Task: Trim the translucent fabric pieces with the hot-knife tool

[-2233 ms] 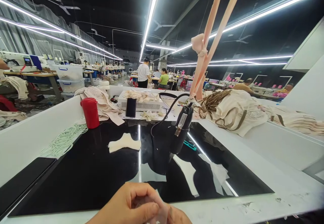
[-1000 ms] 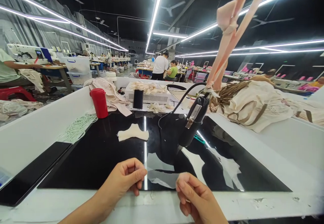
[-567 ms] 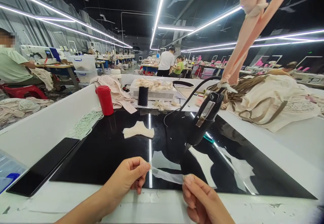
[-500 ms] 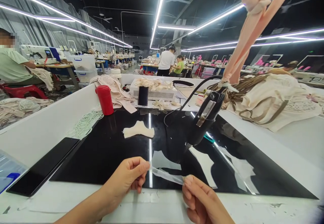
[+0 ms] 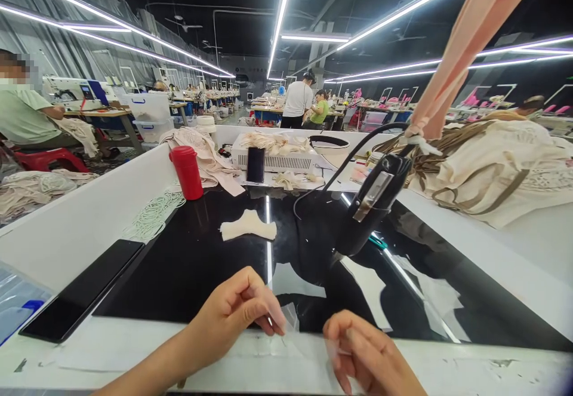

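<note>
While long tube lights run across a dark ceiling over rows of sewing stations, the near bench shows a glossy black top (image 5: 188,264) framed by a white border (image 5: 447,366), with low white walls at the sides. Both of the person's hands sit at the front edge. The left hand (image 5: 237,315) pinches one end of a thin, see-through strip (image 5: 293,327) between thumb and forefinger; the right hand (image 5: 364,354) has its fingers curled over the other end, pressed together on it. The strip lies low over the white border, just touching the edge of the black top.

On the bench I count one red cup (image 5: 187,172), one cream fabric piece (image 5: 248,227) lying alone on the black top, two dark phones (one flat phone (image 5: 83,288) at the left edge, one upright phone (image 5: 255,164) leaning on a white vented box (image 5: 277,160)), and one loop of white cord (image 5: 152,217). One black handheld tool (image 5: 373,202) hangs from pink straps (image 5: 452,67), its cable curving back; it stands between the hands and the heap of beige garments (image 5: 483,166) on the right. A teal clip (image 5: 378,242) lies just beyond the tool.

Three other people are plain in view: one seated at the far left (image 5: 24,118), two at a table in the middle distance (image 5: 308,100).
</note>
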Available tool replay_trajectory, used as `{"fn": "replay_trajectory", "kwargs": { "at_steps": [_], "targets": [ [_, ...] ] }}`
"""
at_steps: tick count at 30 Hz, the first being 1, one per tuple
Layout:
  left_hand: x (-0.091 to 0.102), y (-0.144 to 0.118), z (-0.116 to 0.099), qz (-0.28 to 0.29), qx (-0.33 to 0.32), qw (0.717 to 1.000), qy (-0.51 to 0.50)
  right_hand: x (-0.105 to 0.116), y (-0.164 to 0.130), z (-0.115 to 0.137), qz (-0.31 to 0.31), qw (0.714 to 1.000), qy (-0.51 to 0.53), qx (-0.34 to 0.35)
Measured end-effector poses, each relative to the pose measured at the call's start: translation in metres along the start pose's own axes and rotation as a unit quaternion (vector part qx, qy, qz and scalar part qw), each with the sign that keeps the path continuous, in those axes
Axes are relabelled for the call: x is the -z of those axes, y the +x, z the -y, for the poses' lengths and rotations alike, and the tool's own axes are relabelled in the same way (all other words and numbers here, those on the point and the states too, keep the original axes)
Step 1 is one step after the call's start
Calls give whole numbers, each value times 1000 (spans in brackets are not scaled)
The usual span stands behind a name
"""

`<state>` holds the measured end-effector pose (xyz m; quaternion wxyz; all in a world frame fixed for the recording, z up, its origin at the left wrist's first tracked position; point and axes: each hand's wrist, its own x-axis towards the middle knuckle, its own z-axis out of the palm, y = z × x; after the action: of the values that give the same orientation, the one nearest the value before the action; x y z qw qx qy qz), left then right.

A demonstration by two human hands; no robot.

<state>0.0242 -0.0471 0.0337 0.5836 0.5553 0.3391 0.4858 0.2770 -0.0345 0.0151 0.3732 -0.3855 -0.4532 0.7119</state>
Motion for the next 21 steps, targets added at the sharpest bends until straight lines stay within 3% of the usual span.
{"fn": "replay_trajectory", "kwargs": {
  "at_steps": [3, 6, 13, 16, 21],
  "targets": [
    [3, -7, -2, 47, -47, 996, 53, 2, 5, 5, -41, 998, 48, -2],
    [6, -11, -3, 76, -73, 985, 139, -2, 7, 5, -55, 998, 13, -14],
    [8, -6, 1, 107, -158, 963, 191, -21, 9, -3, 31, 998, 11, -59],
    [6, -5, 1, 111, -93, 969, 199, -25, 12, -2, 56, 998, 2, -40],
    [1, -2, 2, 73, 40, 990, 118, -24, 15, 8, -3, 991, -130, 22]
  ]
}}
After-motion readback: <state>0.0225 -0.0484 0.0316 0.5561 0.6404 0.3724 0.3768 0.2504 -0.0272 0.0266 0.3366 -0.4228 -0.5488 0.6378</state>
